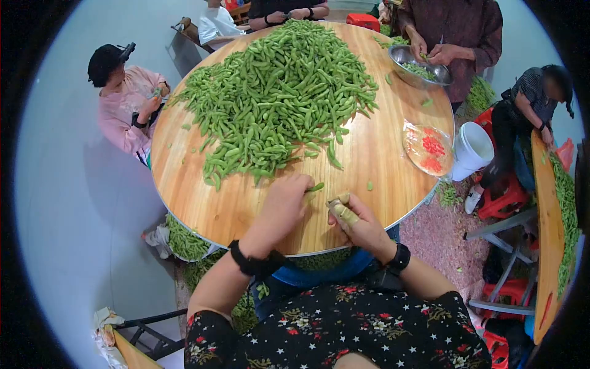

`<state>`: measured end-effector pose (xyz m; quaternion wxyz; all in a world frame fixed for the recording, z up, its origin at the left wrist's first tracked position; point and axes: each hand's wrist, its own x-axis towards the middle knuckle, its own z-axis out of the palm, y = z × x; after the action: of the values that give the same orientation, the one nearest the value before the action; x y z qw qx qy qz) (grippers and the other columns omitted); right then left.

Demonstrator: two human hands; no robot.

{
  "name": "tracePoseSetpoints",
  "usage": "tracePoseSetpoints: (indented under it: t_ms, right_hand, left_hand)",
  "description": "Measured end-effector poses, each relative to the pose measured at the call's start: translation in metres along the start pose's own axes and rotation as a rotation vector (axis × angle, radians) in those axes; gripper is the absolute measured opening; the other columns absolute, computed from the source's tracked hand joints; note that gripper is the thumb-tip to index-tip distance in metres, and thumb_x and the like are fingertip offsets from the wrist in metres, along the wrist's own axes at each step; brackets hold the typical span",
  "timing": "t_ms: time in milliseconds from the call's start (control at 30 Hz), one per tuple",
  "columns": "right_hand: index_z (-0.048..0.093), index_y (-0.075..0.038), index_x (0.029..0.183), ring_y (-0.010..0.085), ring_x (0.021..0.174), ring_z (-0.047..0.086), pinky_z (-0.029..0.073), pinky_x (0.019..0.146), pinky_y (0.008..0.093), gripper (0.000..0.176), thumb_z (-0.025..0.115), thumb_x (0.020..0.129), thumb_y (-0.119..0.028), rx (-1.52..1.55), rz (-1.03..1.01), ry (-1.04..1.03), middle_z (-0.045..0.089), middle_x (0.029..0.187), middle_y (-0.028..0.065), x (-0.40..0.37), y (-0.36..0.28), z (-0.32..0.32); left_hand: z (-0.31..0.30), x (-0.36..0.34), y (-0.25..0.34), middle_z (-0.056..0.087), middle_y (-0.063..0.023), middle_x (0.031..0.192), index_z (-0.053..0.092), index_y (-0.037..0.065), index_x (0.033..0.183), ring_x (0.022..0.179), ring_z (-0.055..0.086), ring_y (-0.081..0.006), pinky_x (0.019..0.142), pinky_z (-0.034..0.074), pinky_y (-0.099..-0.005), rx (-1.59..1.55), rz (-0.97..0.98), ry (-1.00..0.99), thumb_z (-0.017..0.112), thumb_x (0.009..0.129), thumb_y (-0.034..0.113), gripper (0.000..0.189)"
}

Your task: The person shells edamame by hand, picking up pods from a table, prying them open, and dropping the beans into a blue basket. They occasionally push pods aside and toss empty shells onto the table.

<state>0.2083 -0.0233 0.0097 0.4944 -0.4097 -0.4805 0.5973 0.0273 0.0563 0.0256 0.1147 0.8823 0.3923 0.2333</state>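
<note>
My left hand [286,206] is closed over the near part of the round table, and a green soybean pod [316,187] sticks out from its fingertips. Just to the right, my right hand [359,222] is pinched with the thumb against the fingers; its thumb looks yellowish, and I cannot tell what is between the fingertips. A large heap of soybean pods [283,92] covers the middle and far side of the wooden table [393,203]. One loose pod [335,155] lies at the heap's near edge. Below the table edge, a blue tub [326,277] shows near my lap.
At the far right a person shells pods over a metal bowl [399,54]. A plastic bag with red print [424,150] lies near the right edge, beside a white bucket [472,147]. Other people sit around. Another table [544,246] with pods stands at right.
</note>
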Motion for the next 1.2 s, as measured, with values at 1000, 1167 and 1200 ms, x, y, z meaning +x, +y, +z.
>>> tracePoseSetpoints:
  t_ms: [1000,1167,1200]
  right_hand:
    - [0.048,-0.009,0.106,0.0087,0.044,0.045,0.033,0.035,0.0222,0.014,0.046,0.098,-0.02,0.595,0.419,-0.191,0.053,0.071,0.0015,0.01,-0.005,0.025]
    - [0.046,-0.007,0.107,0.0119,0.048,0.054,0.042,0.038,0.0245,0.015,0.044,0.099,-0.02,0.187,0.331,-0.154,0.056,0.074,0.0032,0.01,-0.01,0.029]
    - [0.046,-0.007,0.107,0.0119,0.048,0.054,0.042,0.038,0.0245,0.015,0.044,0.099,-0.02,0.187,0.335,-0.156,0.056,0.074,0.0032,0.009,-0.008,0.03]
  left_hand:
    - [-0.012,-0.061,0.014,0.062,-0.0041,0.081,0.056,0.003,0.124,0.057,0.053,-0.0087,0.048,0.04,-0.0199,-1.434,-0.674,-0.073,0.054,0.093,0.008,0.032]
    - [-0.002,-0.063,0.016,0.062,-0.0137,0.082,0.059,0.001,0.107,0.068,0.062,-0.0227,0.057,0.049,-0.0312,-0.29,-0.04,0.226,0.059,0.087,0.008,0.021]
    - [-0.004,-0.063,0.02,0.062,-0.0163,0.082,0.059,0.002,0.101,0.072,0.064,-0.0265,0.061,0.051,-0.0343,-0.17,-0.034,0.232,0.06,0.085,0.008,0.017]
